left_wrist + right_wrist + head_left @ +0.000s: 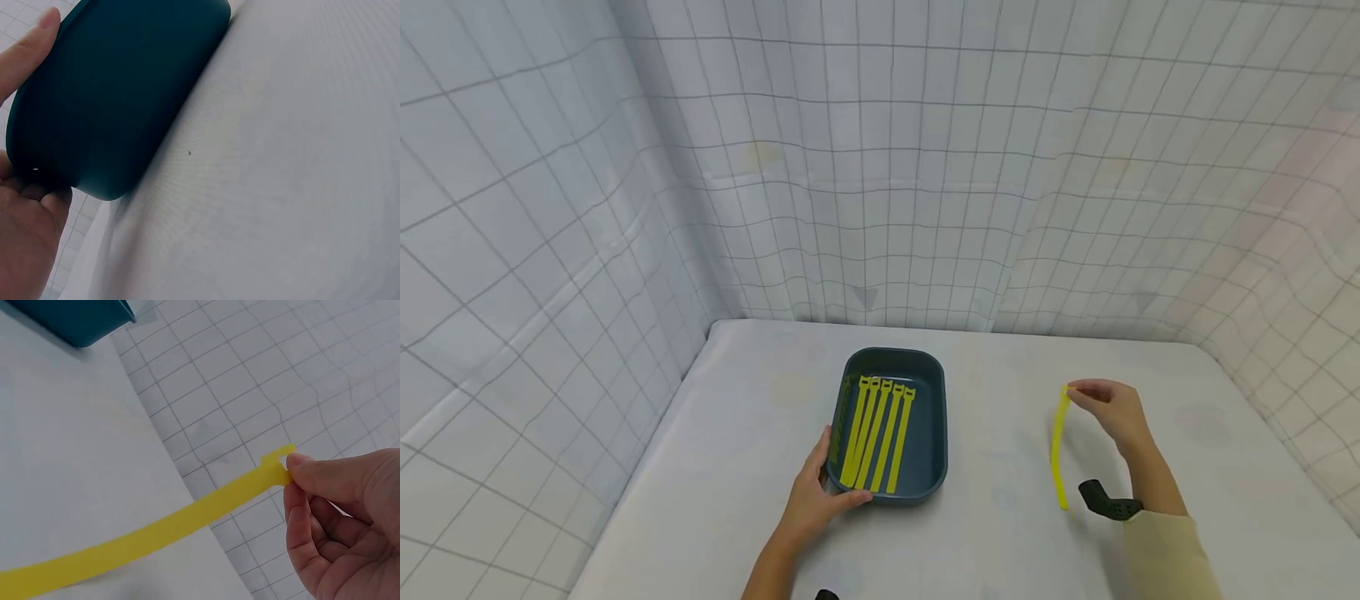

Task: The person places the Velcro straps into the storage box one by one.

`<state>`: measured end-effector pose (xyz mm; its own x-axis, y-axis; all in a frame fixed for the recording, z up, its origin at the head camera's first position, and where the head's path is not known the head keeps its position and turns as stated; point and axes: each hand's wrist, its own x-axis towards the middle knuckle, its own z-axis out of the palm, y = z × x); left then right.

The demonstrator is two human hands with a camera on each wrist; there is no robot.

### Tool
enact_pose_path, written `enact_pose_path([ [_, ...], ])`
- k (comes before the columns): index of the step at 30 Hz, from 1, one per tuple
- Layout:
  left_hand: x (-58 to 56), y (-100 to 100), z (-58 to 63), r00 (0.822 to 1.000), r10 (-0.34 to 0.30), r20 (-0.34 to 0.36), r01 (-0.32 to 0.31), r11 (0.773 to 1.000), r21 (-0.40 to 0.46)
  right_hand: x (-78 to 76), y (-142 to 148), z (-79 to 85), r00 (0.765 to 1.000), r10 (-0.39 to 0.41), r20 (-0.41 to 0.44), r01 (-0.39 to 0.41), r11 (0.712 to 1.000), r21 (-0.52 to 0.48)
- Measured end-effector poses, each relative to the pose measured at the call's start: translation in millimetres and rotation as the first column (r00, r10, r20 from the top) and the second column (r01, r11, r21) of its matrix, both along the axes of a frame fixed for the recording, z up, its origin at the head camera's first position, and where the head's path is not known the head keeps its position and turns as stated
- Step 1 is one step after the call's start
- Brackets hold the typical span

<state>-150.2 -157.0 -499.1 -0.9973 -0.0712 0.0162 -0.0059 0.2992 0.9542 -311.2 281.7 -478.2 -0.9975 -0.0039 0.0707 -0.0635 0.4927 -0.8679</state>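
Observation:
A dark teal tray [930, 442] with rounded corners sits on the white table, and several yellow hook-and-loop cable ties [901, 442] lie side by side along its left half. My left hand [811, 500] grips the tray's near left corner, thumb along the near edge and fingers on the left wall. In the left wrist view the tray's outer wall [125, 94] fills the upper left. Well to the right of the tray, my right hand [1108, 410] pinches another yellow cable tie [1057, 450] by its slotted head between thumb and forefinger; its long tail hangs down, gently curved.
The white-covered table [1000, 533] runs back to a hanging white curtain [880, 167] with a dark grid pattern, which also encloses the left and right sides. A black band [1108, 503] sits on the right wrist.

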Motion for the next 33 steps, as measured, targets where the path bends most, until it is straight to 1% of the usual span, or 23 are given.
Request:
enact_pose_path([
  [2, 0.2, 0, -0.5, 1.0, -0.001, 0.001, 0.001, 1.0, -0.002, -7.5, 15, -20.2, 0.999, -0.021, -0.027, 0.022, 0.999, 0.033],
  [5, 1.1, 0, -0.9, 1.0, -0.002, 0.0, 0.002, 1.0, 0.008, -20.6, 35, -51.7, 0.994, -0.093, -0.06, 0.097, 0.992, 0.083],
  [6, 1.5, -1, -1.0, 1.0, -0.003, -0.001, 0.003, 1.0, 0.016, -23.0, 40, -58.0, 0.993, -0.098, -0.067, 0.105, 0.989, 0.109],
  [7, 2.0, -1, -0.9, 1.0, -0.004, -0.001, 0.004, 1.0, 0.023, -18.5, 39, -52.6, 0.994, -0.098, -0.056, 0.104, 0.988, 0.118],
  [8, 2.5, -1, -1.0, 1.0, -0.005, -0.001, 0.005, 1.0, 0.029, -8.4, 32, -38.8, 0.994, -0.095, -0.052, 0.101, 0.987, 0.124],
  [10, 3.2, -1, -1.2, 1.0, -0.008, 0.001, 0.008, 0.999, 0.044, 14.3, 19, -8.1, 0.995, -0.082, -0.047, 0.087, 0.991, 0.1],
  [12, 3.6, -1, -1.1, 1.0, -0.005, 0.006, 0.005, 0.999, 0.04, 39.8, 3, 27.4, 0.997, -0.066, -0.042, 0.068, 0.996, 0.062],
  [13, 3.7, -1, -0.9, 1.0, -0.005, 0.009, 0.004, 0.999, 0.037, 51.3, -3, 42.7, 0.998, -0.048, -0.051, 0.047, 0.999, -0.008],
  [14, 3.7, -1, -0.7, 1.0, -0.004, 0.01, 0.004, 0.999, 0.035, 58.0, -6, 51.0, 0.997, -0.047, -0.066, 0.046, 0.999, -0.022],
  [16, 3.6, -1, 0.2, 1.0, -0.003, 0.01, 0.003, 0.999, 0.036, 62.1, -5, 54.4, 0.996, -0.05, -0.078, 0.046, 0.998, -0.051],
  [19, 3.1, 0, 2.7, 1.0, -0.007, 0.003, 0.007, 1.0, 0.028, 66.9, -6, 60.0, 0.995, -0.051, -0.086, 0.048, 0.998, -0.041],
  [20, 3.3, 0, 4.6, 1.0, -0.007, 0.003, 0.007, 1.0, 0.029, 70.0, -8, 64.5, 0.995, -0.063, -0.08, 0.065, 0.998, 0.017],
  [25, 6.8, 4, 20.3, 0.999, -0.009, 0.032, 0.008, 0.999, 0.036, 80.5, -11, 73.5, 0.99, -0.048, -0.13, 0.064, 0.991, 0.117],
  [27, 7.9, 5, 24.2, 0.999, -0.01, 0.036, 0.008, 0.999, 0.044, 85.2, -11, 78.4, 0.986, -0.034, -0.161, 0.061, 0.985, 0.161],
  [29, 8.1, 5, 23.6, 0.999, -0.009, 0.033, 0.008, 0.999, 0.048, 89.8, -11, 83.4, 0.98, -0.012, -0.198, 0.053, 0.978, 0.204],
  [33, 5.4, 2, 11.7, 1.0, -0.01, 0.016, 0.01, 0.999, 0.035, 98.3, -11, 92.5, 0.965, 0.046, -0.259, 0.026, 0.963, 0.269],
])
